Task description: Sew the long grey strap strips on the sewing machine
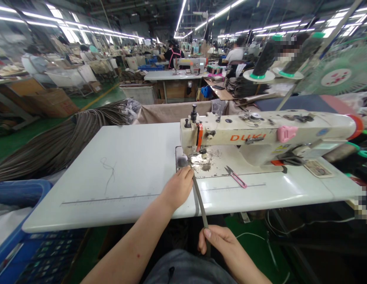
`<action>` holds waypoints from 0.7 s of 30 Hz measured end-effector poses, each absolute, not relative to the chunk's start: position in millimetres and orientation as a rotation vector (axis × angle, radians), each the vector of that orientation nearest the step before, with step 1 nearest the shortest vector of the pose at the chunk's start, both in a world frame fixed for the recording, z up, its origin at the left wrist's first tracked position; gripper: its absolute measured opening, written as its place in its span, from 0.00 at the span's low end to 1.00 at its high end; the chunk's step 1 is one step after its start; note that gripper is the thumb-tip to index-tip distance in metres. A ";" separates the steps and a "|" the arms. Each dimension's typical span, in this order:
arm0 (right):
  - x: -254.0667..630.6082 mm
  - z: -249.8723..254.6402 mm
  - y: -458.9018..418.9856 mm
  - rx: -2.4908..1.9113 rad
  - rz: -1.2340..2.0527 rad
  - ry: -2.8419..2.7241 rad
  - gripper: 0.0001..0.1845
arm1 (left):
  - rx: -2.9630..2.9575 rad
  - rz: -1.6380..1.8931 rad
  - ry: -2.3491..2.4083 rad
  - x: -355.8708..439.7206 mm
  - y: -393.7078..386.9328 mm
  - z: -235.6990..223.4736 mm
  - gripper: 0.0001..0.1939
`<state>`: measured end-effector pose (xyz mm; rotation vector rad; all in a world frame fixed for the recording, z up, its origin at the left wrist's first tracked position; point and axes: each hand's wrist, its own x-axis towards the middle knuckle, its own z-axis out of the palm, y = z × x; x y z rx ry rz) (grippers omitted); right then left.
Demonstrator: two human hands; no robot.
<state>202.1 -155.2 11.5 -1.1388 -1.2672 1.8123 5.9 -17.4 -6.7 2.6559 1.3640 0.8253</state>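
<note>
A narrow grey-brown fabric strip [200, 201] runs from the needle area of the sewing machine [225, 134] down over the table's front edge. My left hand [180, 185] is closed on the strip's upper end, close in front of the presser foot. Below the table edge, my right hand [217, 239] pinches the same strip between thumb and fingers, and the strip hangs on beneath it. Pink-handled thread snips [236, 177] lie on the machine bed to the right of my left hand. The strip's end under the foot is hidden by my left fingers.
Loose thread [111, 173] lies on the white table [136, 157], which has a printed ruler line. A large bundle of grey-brown strips [53, 138] is at the left, above a blue crate [20, 189]. Thread cones [264, 57] and a green fan [337, 77] stand behind right. Other people sit farther back.
</note>
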 end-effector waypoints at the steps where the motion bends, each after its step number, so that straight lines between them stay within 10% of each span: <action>1: 201.8 11.7 -155.6 -1.133 1.819 -1.258 0.29 | 2.652 0.821 1.372 6.2 -16.6 -7.3 0.18; 21: 199.2 13.5 -154.1 -1.138 1.634 -1.310 0.20 | 2.748 0.780 1.360 6.5 -19.7 -2.5 0.12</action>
